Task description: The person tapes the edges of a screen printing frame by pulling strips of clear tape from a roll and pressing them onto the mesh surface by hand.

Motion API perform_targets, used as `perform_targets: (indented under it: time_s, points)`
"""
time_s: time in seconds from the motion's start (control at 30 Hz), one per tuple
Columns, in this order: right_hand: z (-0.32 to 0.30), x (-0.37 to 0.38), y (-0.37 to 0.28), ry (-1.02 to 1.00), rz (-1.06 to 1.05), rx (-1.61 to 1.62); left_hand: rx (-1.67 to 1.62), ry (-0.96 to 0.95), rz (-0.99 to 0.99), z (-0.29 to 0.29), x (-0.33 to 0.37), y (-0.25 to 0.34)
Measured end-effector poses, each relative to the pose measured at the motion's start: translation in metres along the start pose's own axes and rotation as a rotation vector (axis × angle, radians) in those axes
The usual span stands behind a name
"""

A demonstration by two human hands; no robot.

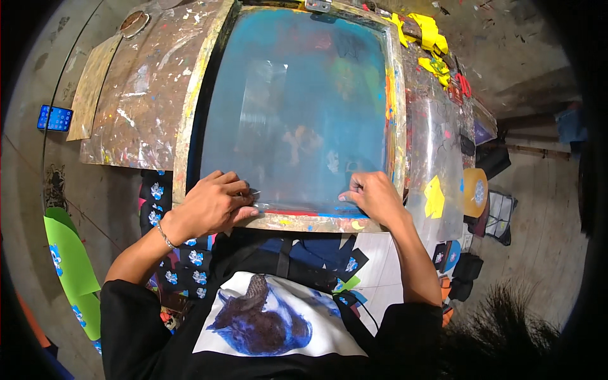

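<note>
A wooden-framed printing screen (304, 120) with blue-grey mesh lies before me, its frame stained with paint. Over the near left corner my left hand (218, 201) is closed, fingers and thumb pressed together at the inner edge. A clear glint, perhaps film or tape, shows by its fingertips. At the near right corner my right hand (375, 197) is curled, its thumb pointing inward over the mesh. Whatever its fingers pinch is too small to make out. Red and blue strips (288, 211) run along the near inner edge between the hands. A shiny clear patch lies on the mesh.
Paint-spattered boards (142, 95) flank the screen. To the right are crumpled yellow scraps (430, 38), red-handled scissors (465, 85), a clear sheet (434, 145) and an amber tape roll (475, 193). A phone (55, 118) lies far left; green printed pieces (69, 259) sit below it.
</note>
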State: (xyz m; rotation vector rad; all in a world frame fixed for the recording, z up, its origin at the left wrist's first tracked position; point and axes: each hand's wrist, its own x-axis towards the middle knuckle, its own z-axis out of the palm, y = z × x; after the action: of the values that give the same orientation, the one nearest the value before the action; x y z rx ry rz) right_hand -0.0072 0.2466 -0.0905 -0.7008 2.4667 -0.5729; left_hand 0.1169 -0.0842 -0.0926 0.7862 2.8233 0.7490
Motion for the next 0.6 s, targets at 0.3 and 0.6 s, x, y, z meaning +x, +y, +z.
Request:
perform_targets:
  time_s: [0.3, 0.6]
  points:
    - [0.003, 0.003, -0.003, -0.043, 0.005, -0.031, -0.037, 0.013, 0.064, 0.001, 0.001, -0.003]
    - [-0.008, -0.009, -0.01, 0.05, 0.003, -0.05, 0.053, 0.028, 0.009, 0.001, -0.007, -0.001]
